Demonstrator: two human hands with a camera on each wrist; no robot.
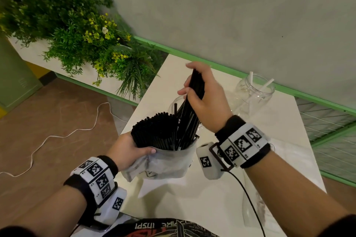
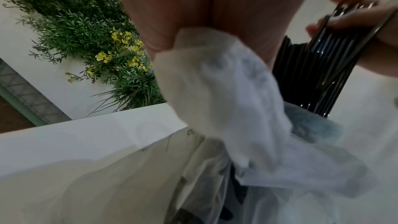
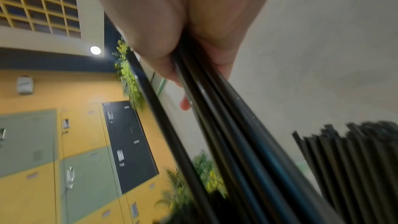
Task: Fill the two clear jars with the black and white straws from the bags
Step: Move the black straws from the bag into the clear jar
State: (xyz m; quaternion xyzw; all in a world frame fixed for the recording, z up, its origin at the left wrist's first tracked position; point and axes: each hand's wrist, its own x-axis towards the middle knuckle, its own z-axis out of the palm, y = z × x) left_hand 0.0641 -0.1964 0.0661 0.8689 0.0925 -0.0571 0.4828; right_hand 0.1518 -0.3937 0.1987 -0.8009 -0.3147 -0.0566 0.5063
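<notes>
My left hand [image 1: 131, 150] grips the upright translucent plastic bag [image 1: 165, 163] full of black straws [image 1: 156, 131] over the white table's near left part. My right hand [image 1: 200, 92] grips a bunch of black straws [image 1: 190, 113] [image 3: 226, 125], raised partly above the rest in the bag. In the left wrist view the bag [image 2: 226, 100] bunches under my palm, with the raised straws [image 2: 336, 54] at the right. A clear jar [image 1: 174, 105] holding a few black straws sits right behind the bag, mostly hidden. A second clear jar [image 1: 254, 94] with two white straws [image 1: 266, 85] stands at the back right.
The white table [image 1: 212, 198] runs along a grey wall with a green ledge [image 1: 231, 71]. A planter of green plants with yellow flowers [image 1: 86, 34] stands left of the table. A white cable [image 1: 57, 136] lies on the brown floor. A black wire [image 1: 248, 198] trails from my right wristband.
</notes>
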